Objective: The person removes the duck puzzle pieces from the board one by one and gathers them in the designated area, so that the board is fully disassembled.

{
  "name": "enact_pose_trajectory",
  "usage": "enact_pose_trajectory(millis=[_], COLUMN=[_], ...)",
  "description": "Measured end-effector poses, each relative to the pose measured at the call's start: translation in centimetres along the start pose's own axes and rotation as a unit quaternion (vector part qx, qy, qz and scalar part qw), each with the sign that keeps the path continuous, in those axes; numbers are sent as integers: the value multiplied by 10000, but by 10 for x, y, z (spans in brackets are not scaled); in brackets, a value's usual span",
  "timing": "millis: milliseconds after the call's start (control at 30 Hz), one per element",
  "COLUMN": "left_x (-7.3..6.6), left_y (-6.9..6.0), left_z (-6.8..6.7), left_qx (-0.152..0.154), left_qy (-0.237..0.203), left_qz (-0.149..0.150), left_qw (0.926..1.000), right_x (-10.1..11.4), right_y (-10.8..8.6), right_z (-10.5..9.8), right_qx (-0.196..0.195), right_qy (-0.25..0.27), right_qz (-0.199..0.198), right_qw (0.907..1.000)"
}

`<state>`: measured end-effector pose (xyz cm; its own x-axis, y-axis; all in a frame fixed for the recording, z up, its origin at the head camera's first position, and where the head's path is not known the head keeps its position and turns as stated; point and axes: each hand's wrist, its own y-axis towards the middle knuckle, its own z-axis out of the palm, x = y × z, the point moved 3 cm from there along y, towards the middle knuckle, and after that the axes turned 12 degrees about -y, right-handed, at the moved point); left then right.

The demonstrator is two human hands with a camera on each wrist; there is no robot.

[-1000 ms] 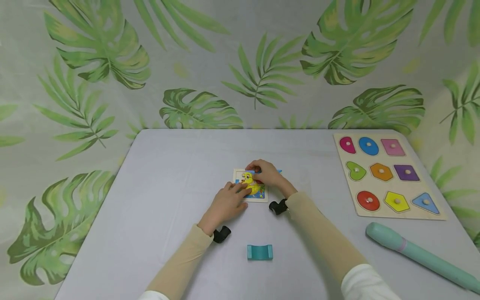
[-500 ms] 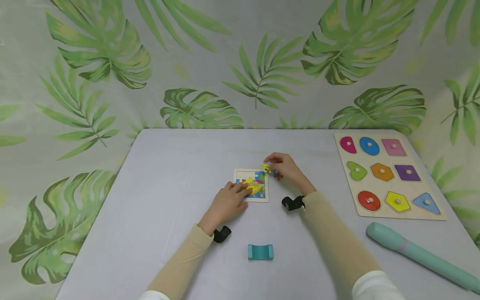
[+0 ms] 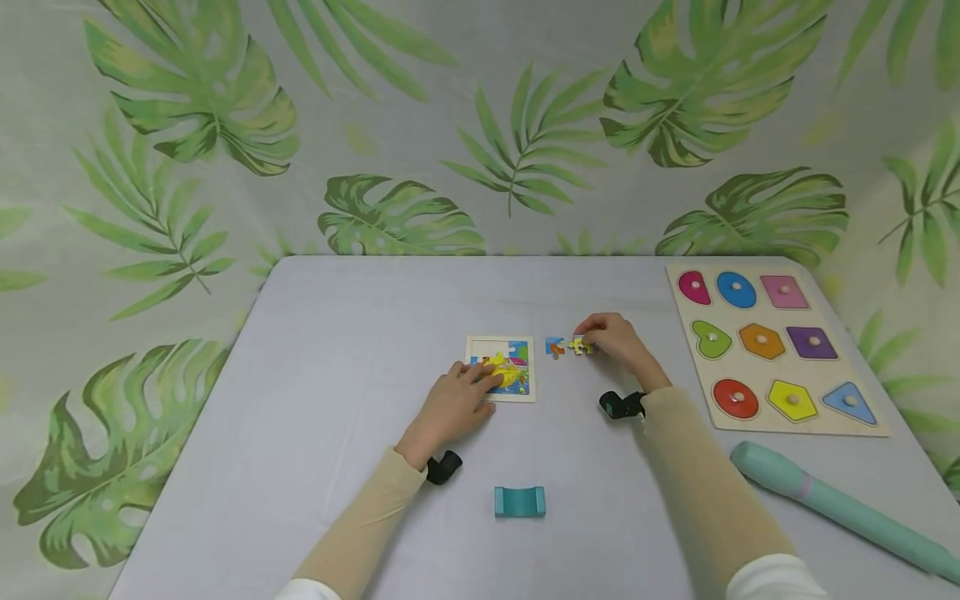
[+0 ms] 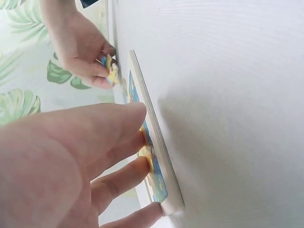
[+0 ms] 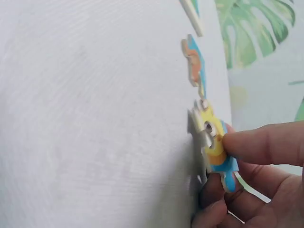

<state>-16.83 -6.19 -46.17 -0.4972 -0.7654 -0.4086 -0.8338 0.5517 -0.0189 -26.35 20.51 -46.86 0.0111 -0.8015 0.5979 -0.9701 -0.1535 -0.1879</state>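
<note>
A yellow-and-blue puzzle piece (image 5: 214, 151) is pinched between the thumb and fingers of a person's right hand (image 3: 615, 340), low over the white table (image 3: 360, 350); whether its underside touches the cloth cannot be told. Just beside it, on the side toward the puzzle, a blue-and-orange piece (image 3: 554, 346) lies loose. Farther left, a small framed puzzle (image 3: 487, 347) rests flat near the middle of the table, partly filled with a yellow figure, its bare section along the far left. The left hand (image 3: 453, 400) lies across the puzzle's near left part, fingers spread and slightly bent, fingertips on it, gripping nothing that can be seen.

The step in hand appears to be sorting out the loose pieces beside the frame, with the left hand steadying the rest. The next move seems to call for a light release if the held piece is to join its neighbor, or a firm pinch if it is to be lifted.

Nearer the person sits a teal block (image 3: 520, 502); at right, a knobbed shape board (image 3: 735, 317) and a mint-green baton (image 3: 847, 510).
</note>
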Motion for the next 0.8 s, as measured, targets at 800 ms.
enact_pose_trajectory(millis=[800], left_x=[-10], left_y=[15], left_z=[5], left_qx=[27], left_qy=[-429], left_qz=[161], left_qw=[9989], right_x=[16], right_y=[-4], right_z=[11], right_qx=[-622], right_qy=[-823], right_qz=[-762], right_qw=[9917])
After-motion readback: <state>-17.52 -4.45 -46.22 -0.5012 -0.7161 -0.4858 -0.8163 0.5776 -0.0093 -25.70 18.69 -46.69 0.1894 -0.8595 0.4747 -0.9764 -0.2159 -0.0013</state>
